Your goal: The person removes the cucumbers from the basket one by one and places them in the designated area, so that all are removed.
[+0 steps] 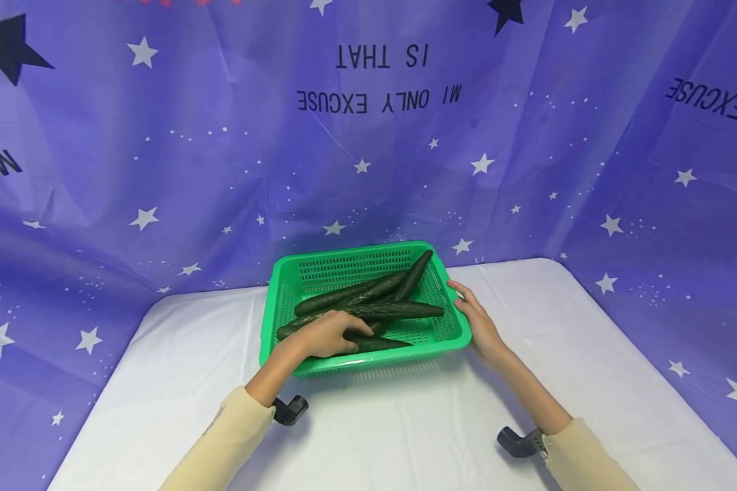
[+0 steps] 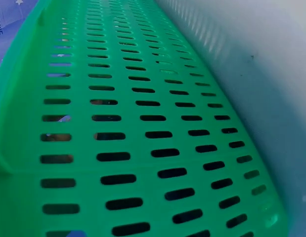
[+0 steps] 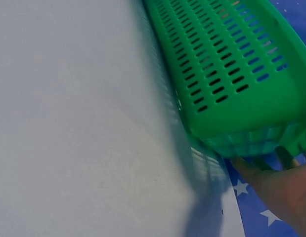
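Observation:
A green plastic basket [image 1: 368, 360] with slotted walls stands on the white-covered table, holding several long dark-green cucumbers [image 1: 399, 311]. My left hand [image 1: 328, 334] reaches over the front rim into the basket. Its fingers and thumb curve round a cucumber [image 1: 381, 344] near the front wall; the palm hides part of it. At the basket's right end, my right hand [image 1: 480, 327] holds the outside of the wall, as the right wrist view also shows with the thumb low by the base. The left wrist view shows only the basket's slotted front wall [image 2: 143, 165], with the left hand out of sight.
A white cloth [image 1: 393, 436] covers the table, its far edge just behind the basket. Purple curtains [image 1: 368, 191] with stars and lettering hang behind and at both sides. Black wrist mounts [image 1: 291, 410] stick out at both sleeves.

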Tool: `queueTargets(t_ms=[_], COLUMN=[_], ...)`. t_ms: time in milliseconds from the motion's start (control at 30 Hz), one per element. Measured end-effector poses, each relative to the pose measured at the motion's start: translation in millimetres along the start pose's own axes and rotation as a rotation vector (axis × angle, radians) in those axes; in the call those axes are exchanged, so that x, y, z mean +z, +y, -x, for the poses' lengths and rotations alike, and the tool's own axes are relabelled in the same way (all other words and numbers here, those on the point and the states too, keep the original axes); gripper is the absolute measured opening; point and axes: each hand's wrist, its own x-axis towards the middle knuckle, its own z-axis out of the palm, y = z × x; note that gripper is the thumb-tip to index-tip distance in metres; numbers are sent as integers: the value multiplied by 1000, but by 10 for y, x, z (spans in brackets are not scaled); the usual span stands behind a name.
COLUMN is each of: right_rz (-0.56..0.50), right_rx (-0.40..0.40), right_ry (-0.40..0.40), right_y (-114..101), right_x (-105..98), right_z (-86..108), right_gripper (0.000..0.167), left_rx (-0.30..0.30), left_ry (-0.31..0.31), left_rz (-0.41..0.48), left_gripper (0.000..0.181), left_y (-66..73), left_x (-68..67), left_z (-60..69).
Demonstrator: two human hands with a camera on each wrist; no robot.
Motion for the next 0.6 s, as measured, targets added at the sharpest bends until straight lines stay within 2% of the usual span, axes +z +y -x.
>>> queueTargets(t_ms=[200,400,533,600], right_rz=[-26,-8,-13,-18], right_rx=[15,22,19,15], right_ry=[16,20,17,19], right_y=[17,16,19,20], right_x=[22,17,16,17], right_z=[-5,-15,-15,-12], right_gripper=[50,49,49,49], left_rx=[-16,-55,-81,-72], left_ry=[-47,-80,-90,-99], left_rz=[13,36,18,5], left_gripper=[37,39,41,43], left_y=[-51,-100,-112,-104], left_x=[-23,-32,-10,1], left_z=[-58,-106,-142,-159])
